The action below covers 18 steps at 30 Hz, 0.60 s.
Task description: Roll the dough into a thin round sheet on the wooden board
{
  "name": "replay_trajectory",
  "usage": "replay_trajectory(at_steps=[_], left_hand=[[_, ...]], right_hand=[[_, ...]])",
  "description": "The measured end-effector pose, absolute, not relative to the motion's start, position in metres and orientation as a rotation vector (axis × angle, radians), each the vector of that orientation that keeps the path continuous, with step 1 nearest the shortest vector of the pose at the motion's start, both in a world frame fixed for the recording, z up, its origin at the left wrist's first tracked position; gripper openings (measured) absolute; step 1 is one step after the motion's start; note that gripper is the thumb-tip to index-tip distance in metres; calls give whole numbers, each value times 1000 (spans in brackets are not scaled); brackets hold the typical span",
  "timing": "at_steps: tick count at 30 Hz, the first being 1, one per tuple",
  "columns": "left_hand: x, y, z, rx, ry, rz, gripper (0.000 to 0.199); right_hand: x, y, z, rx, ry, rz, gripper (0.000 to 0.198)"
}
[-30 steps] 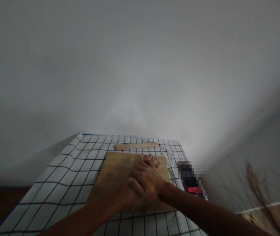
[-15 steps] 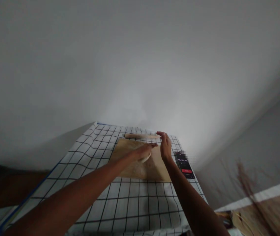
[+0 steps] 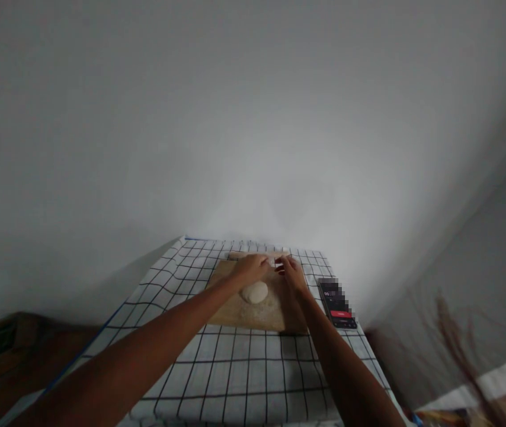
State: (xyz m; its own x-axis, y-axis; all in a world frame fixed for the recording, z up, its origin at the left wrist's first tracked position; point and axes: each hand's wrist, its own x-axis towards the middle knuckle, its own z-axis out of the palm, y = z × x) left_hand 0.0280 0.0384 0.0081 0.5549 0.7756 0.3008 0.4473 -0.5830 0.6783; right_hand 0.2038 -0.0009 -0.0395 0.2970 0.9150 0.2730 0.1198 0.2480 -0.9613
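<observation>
A pale, rounded piece of dough [image 3: 255,292] lies on a flour-dusted wooden board [image 3: 235,317]. My left hand [image 3: 251,268] is just beyond the dough, over the far part of the board. Its fingers bend towards the right and blur together, so their grip is unclear. Facing it, my right hand [image 3: 291,273] has bent fingers with gaps between them and nothing visible in them. A small space separates the two hands. Behind them a pale wooden rolling pin [image 3: 236,255] lies across the cloth, partly hidden by my hands.
A white cloth with dark grid lines [image 3: 235,367] covers the table. To the right of the board lies a phone [image 3: 337,305] with a lit screen. A plain wall [image 3: 235,118] rises behind the table, and blurred thin stems [image 3: 455,338] stand at the right.
My left hand has come off the dough and moved beyond it, uncovering it. My right hand has lowered and turned towards the left hand. The view has shifted slightly.
</observation>
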Motion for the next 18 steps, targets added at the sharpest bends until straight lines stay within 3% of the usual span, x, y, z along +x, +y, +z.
replay_trajectory(at_steps=[5,8,13,18], left_hand=[[10,7,-19,2768,735,678,20],[8,5,-16,2978,752,687,24],[40,24,-1,2724,1039,869,46],[56,39,-29,2666,1050,646,50]], right_hand=[[210,-1,-48,-1166,-1156,719,49],[209,-3,-53,-1144,-1190,704,46],[207,-5,-51,-1141,-1241,700,42],[208,-11,-49,-1142,-1215,706,36]])
